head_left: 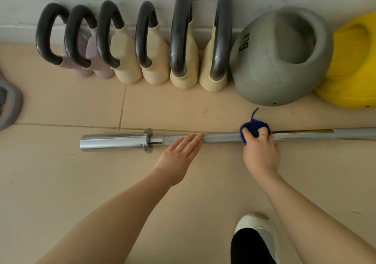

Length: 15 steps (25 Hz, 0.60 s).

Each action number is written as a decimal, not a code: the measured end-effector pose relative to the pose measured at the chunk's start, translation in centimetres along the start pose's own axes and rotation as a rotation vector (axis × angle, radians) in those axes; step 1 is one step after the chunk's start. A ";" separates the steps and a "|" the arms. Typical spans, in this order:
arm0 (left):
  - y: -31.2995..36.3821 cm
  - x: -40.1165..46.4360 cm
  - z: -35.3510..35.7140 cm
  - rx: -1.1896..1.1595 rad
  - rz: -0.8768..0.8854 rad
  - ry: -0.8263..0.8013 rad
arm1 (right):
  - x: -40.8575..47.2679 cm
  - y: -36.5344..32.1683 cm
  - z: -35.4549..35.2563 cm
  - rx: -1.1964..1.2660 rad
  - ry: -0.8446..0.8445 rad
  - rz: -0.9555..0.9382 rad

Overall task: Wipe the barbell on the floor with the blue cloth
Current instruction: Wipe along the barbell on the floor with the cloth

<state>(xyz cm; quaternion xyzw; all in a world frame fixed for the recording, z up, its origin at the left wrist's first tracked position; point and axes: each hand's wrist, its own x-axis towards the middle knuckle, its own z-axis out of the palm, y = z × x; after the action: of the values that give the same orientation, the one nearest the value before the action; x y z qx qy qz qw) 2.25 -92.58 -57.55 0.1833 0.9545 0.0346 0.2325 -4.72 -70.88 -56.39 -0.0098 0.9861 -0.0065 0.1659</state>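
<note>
Blue cloth [253, 128] is clenched on barbell [221, 137] by right hand [259, 152]; left hand [179, 158] is laid flat, fingers extended, bare floor [61, 182] nearside.

A: Wall side: six kettlebells with black curved handles in a row on the beige tiled floor [61, 105]; two mauve [95, 68], four cream [126, 68].

B: Noted; right of them a grey rounded kettlebell marked "6 LB" [262, 76]; beside it a yellow kettlebell [354, 80]; white shoe [262, 231] at bottom.

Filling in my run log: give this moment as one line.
stage: wiping | right hand: blue cloth pressed on barbell shaft | left hand: open, fingertips on shaft | sleeve end: untouched
</note>
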 end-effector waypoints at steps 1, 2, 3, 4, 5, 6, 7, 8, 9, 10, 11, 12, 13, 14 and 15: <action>0.0 0.0 -0.1 0.015 -0.011 -0.006 | -0.5 -0.9 0.2 0.022 -0.022 -0.082; 0.0 0.2 -0.3 0.029 -0.021 -0.009 | -0.6 -0.6 0.2 0.033 -0.019 -0.151; 0.0 0.4 -0.4 0.033 -0.030 -0.013 | -0.2 0.4 -0.1 0.035 0.000 -0.180; 0.1 0.6 -0.6 0.030 -0.039 -0.019 | 0.5 1.9 -0.6 0.052 0.022 -0.139; 0.1 0.8 -0.8 0.023 -0.051 -0.022 | 1.2 3.6 -0.9 0.077 0.056 -0.030; 0.1 1.0 -0.9 0.015 -0.065 -0.022 | 1.7 4.8 -1.3 0.096 0.095 0.097; 0.1 1.2 -1.1 0.004 -0.078 -0.020 | 1.9 5.0 -1.4 0.109 0.105 0.197; 0.2 1.3 -1.1 -0.008 -0.086 -0.022 | 1.8 4.1 -1.4 0.118 0.085 0.215; 0.1 1.5 -1.3 -0.018 -0.090 -0.026 | 1.5 2.5 -1.3 0.126 0.041 0.171; 0.0 1.6 -1.4 -0.027 -0.092 -0.032 | 1.0 0.8 -1.0 0.124 -0.002 0.088; 0.0 1.6 -1.4 -0.036 -0.097 -0.036 | 0.6 -0.4 -0.7 0.114 -0.033 -0.011; -0.2 1.7 -1.5 -0.039 -0.098 -0.040 | 0.5 -0.9 -0.5 0.096 -0.043 -0.102; -0.3 1.9 -1.6 -0.037 -0.092 -0.043 | 1.0 -0.6 -0.7 0.066 -0.043 -0.174; -0.5 2.0 -1.7 -0.034 -0.085 -0.051 | 1.6 0.5 -1.1 0.027 -0.038 -0.194; -0.6 2.2 -1.8 -0.033 -0.080 -0.060 | 2.1 1.8 -1.3 0.001 -0.013 -0.140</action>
<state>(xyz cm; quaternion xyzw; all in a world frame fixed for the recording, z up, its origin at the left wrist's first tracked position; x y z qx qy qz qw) -0.57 -92.33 -56.94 0.1421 0.9529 0.0356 0.2654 -7.11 -69.13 -55.87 -0.0785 0.9819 -0.0185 0.1713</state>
